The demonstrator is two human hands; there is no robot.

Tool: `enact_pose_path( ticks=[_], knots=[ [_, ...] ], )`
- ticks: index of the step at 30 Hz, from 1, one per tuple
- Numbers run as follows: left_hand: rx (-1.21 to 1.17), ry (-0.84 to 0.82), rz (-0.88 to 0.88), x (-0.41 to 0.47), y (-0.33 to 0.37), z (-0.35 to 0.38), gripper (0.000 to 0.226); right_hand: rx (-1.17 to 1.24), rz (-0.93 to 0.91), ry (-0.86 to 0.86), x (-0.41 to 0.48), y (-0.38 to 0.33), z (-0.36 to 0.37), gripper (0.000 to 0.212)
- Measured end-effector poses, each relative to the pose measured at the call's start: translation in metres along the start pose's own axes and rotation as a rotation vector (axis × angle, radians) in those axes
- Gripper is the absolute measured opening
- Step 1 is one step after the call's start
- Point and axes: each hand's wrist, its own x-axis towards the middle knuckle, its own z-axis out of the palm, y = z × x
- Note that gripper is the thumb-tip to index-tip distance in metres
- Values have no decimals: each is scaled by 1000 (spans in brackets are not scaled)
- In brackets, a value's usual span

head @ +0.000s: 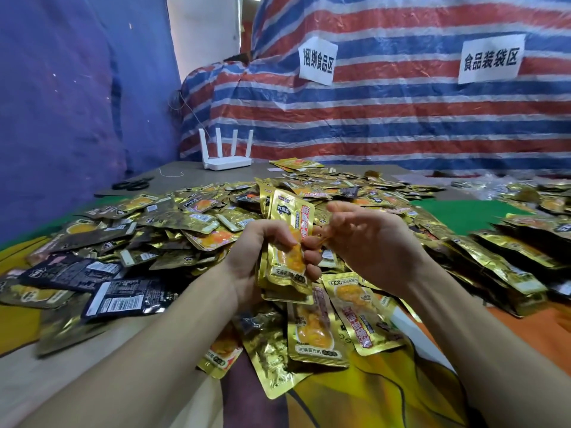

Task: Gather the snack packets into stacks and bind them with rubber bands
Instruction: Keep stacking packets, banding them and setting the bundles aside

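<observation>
My left hand (262, 257) grips an upright stack of gold snack packets (289, 242) above the table, thumb across the front packet. My right hand (367, 239) is just to the right of the stack with fingers curled, and its fingertips pinch something thin and yellowish, seemingly a rubber band (323, 234), next to the stack. A large loose heap of gold and dark packets (185, 223) covers the table behind and to the left. More gold packets (355, 310) lie flat below my hands.
A white router (227, 156) stands at the table's far edge, with black scissors (133, 183) to its left. Rows of packets (509, 257) lie on the right. A striped tarp (401, 118) with two paper signs hangs behind. Green cloth (463, 214) shows at right.
</observation>
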Motion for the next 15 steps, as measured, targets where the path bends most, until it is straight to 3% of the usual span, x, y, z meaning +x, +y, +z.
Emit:
enact_pose_path(
  ticks=[3, 8, 10, 15],
  knots=[
    [-9, -11, 31, -1, 2, -2, 34, 117, -41, -2, 2, 4, -1, 30],
    [95, -9, 32, 2, -2, 2, 35, 82, -58, 96, 3, 12, 6, 28],
    [180, 84, 47, 3, -3, 4, 23, 40, -54, 128, 2, 12, 5, 37],
    [265, 464, 185, 5, -3, 2, 22, -185, -89, 199, 1, 12, 5, 54]
  ],
)
